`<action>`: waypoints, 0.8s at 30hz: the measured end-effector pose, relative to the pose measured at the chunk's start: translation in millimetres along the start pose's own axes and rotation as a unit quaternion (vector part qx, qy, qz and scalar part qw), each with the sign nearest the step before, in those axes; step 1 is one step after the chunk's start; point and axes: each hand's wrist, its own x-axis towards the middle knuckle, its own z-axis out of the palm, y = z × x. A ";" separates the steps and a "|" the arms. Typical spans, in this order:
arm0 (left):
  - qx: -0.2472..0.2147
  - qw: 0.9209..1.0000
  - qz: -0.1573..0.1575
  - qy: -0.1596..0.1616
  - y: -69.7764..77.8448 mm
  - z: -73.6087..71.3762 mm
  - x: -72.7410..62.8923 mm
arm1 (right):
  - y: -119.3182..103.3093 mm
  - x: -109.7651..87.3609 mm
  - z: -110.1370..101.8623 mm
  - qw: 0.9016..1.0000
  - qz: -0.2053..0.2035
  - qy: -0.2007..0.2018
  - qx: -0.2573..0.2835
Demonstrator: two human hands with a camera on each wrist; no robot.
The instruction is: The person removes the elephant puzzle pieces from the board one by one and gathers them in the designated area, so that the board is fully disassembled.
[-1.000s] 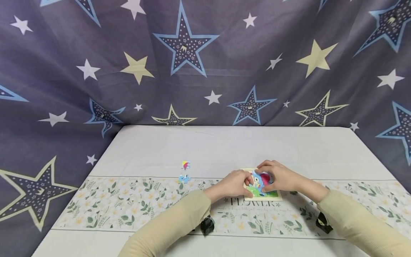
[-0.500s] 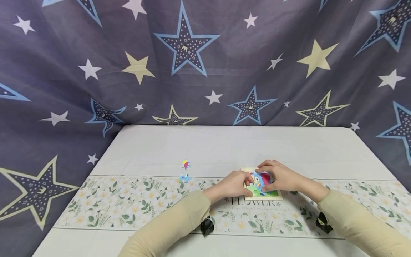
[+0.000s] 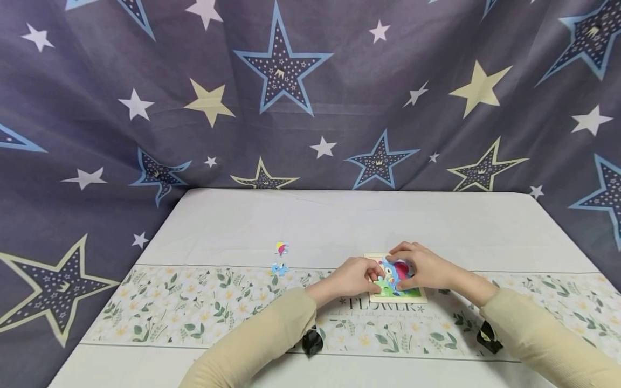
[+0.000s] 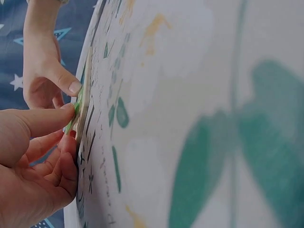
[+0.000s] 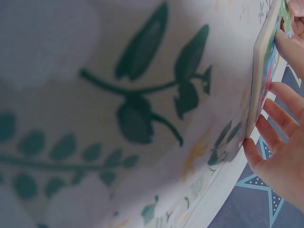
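Note:
A small jigsaw board (image 3: 423, 299) with a pale frame lies on the table right of centre. Its picture shows a blue bird (image 3: 390, 272) with a dark pink wing over green ground. Between thumb and fingertips my left hand (image 3: 358, 277) pinches a green puzzle piece (image 4: 71, 124), tilted at the board's left side. My right hand (image 3: 427, 268) rests on the board from the right, thumb on the lower part of the bird and fingers spread toward the upper edge. Part of the picture is hidden under both hands.
Two loose puzzle pieces lie left of the board: a yellow and red piece (image 3: 281, 248) and, nearer, a blue piece (image 3: 279, 269). A flowered band (image 3: 194, 307) crosses the white tablecloth (image 3: 349, 221). Behind the table hangs a dark star-patterned curtain (image 3: 330, 113).
The left hand has shifted very slightly at the board's left side, with the green puzzle piece more visible. The right hand stays in place.

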 end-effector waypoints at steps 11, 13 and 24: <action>-0.032 0.999 0.014 0.006 -5.0 0.7 -0.6 | 0.4 -0.4 0.4 1.000 -0.005 0.007 -0.006; -0.038 0.999 0.017 0.009 -5.3 0.3 -1.3 | 0.0 -0.6 0.4 1.000 -0.003 0.008 -0.005; -0.064 0.998 0.008 0.025 -7.5 -1.2 -3.5 | -1.9 -1.6 0.5 1.000 -0.002 0.015 0.001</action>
